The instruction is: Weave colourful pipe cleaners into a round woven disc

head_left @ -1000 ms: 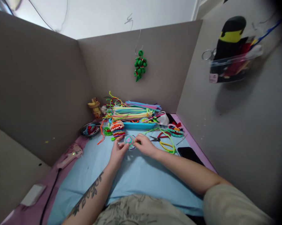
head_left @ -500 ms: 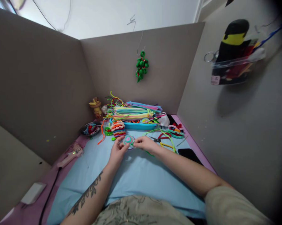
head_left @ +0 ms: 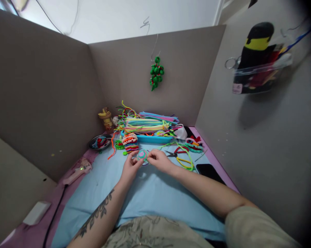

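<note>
Both my hands meet over the light blue mat (head_left: 145,196) and hold a small round coil of pipe cleaner (head_left: 142,155), pink in the middle with green and purple rings. My left hand (head_left: 129,167) pinches its left edge with thumb and fingers. From the other side, my right hand (head_left: 159,159) grips its right edge. The coil sits just above the mat. Small scissors (head_left: 171,154) and loose yellow and green pipe cleaners (head_left: 184,159) lie just right of my right hand.
A blue tray (head_left: 151,138) piled with coloured pipe cleaners stands at the back, with a stack of coiled pieces (head_left: 130,142) and a small metal dish (head_left: 100,142) to its left. A black phone (head_left: 208,170) lies right. A glue gun (head_left: 78,171) lies left. Grey partition walls enclose the desk.
My hands have shifted slightly around the coil, turning it between the fingers; the green strand below my right hand half a second ago is gone from sight. The view rose a little.
</note>
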The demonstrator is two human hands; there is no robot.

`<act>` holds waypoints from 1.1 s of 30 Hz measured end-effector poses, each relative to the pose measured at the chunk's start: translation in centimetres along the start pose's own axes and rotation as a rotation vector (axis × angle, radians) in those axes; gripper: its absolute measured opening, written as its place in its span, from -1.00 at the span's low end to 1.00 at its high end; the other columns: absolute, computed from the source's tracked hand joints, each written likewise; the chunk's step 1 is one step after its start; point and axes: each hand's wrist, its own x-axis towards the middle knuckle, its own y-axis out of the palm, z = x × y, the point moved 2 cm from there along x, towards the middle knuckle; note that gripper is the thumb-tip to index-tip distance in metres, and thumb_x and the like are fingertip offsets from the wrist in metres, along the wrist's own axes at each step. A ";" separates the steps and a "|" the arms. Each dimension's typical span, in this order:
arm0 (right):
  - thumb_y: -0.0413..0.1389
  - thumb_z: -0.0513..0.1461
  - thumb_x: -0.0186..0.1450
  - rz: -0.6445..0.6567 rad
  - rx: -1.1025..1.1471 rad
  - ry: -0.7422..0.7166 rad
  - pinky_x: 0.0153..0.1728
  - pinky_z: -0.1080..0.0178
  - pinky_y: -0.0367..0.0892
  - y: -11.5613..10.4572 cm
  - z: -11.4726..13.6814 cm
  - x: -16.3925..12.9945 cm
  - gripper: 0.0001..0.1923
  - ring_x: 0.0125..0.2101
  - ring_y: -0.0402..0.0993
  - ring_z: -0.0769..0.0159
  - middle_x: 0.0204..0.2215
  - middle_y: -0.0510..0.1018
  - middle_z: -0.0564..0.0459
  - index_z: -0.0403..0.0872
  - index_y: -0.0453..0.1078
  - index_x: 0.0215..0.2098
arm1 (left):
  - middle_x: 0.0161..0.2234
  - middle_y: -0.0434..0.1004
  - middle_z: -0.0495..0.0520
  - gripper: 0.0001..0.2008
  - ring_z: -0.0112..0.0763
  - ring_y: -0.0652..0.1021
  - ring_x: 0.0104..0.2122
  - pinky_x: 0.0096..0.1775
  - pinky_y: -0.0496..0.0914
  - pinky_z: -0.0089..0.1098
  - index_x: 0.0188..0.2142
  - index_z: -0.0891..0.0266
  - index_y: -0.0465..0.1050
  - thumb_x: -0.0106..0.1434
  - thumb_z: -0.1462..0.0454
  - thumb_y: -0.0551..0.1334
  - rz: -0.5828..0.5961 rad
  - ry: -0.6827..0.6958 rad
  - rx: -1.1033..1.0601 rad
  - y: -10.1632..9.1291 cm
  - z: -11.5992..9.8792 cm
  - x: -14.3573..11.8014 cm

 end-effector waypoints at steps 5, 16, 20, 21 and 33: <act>0.06 -0.36 0.14 0.059 -0.145 -0.164 -0.36 0.37 0.16 -0.8 0.6 0.1 -0.90 -0.42 0.28 0.41 -0.52 0.35 0.12 -0.11 0.39 -0.49 | -0.65 0.32 -0.13 -0.44 -0.57 0.30 -0.66 -0.58 0.12 -0.53 -0.11 0.28 0.32 -0.11 0.15 0.37 -0.025 -0.071 -0.016 -0.2 -0.4 0.0; 0.10 -0.29 0.18 0.080 -0.409 -0.235 -0.30 0.33 0.17 -2.8 0.1 0.8 -0.92 -0.35 0.34 0.35 -0.41 0.46 0.03 -0.07 0.42 -0.34 | -0.59 0.39 -0.07 -0.41 -0.59 0.26 -0.67 -0.64 -0.04 -0.55 -0.07 0.24 0.29 -0.10 0.13 0.36 0.058 -0.170 0.005 -0.6 0.2 0.2; 0.11 -0.28 0.14 0.183 -0.210 -0.121 -0.39 0.35 0.17 -2.8 -0.4 1.4 -0.91 -0.45 0.32 0.39 -0.53 0.44 0.08 -0.12 0.44 -0.48 | -0.57 0.35 -0.08 -0.47 -0.58 0.27 -0.64 -0.62 0.03 -0.56 -0.07 0.24 0.31 -0.04 0.16 0.33 0.092 -0.127 0.031 -0.6 0.2 0.3; 0.11 -0.26 0.13 0.204 -0.131 -0.061 -0.43 0.36 0.16 -2.6 -0.7 1.6 -0.89 -0.49 0.30 0.41 -0.57 0.42 0.10 -0.14 0.43 -0.50 | -0.54 0.36 -0.06 -0.50 -0.58 0.29 -0.63 -0.60 0.07 -0.55 -0.09 0.24 0.32 -0.04 0.17 0.33 0.056 -0.075 0.057 -0.7 0.1 0.3; 0.13 -0.12 0.07 0.138 0.317 0.156 -0.57 0.40 0.07 0.5 -3.3 1.0 -0.75 -0.62 0.15 0.50 -0.69 0.30 0.19 -0.17 0.35 -0.57 | -0.53 0.42 -0.05 -0.60 -0.51 0.40 -0.58 -0.52 0.26 -0.49 -0.18 0.24 0.32 -0.02 0.17 0.31 -0.082 0.046 0.080 0.0 0.1 -0.2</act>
